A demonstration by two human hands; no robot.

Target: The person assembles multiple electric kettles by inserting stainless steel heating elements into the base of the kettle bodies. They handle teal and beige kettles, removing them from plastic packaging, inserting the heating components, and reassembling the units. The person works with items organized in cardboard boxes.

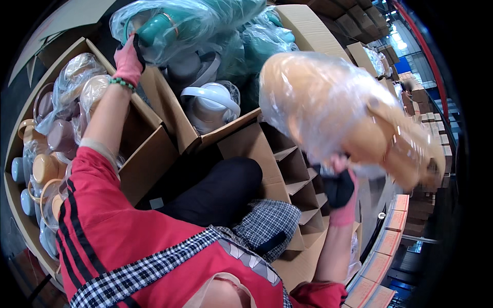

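Note:
My right hand, in a pink and black glove, is closed on the underside of a clear plastic bag around a peach-orange jug. The jug is lifted over a divided carton and tilted, its right end smeared by motion. At upper left, my left hand, gloved alike, grips the handle end of a teal jug wrapped in clear plastic. Below that teal jug, an open carton holds a pale jug with a white handle and a grey one.
On the left, a large carton holds several bagged jugs in purple, orange and blue. Cardboard dividers form cells in the carton by my knee. Orange-printed boxes line the right side, with stacked cartons farther off.

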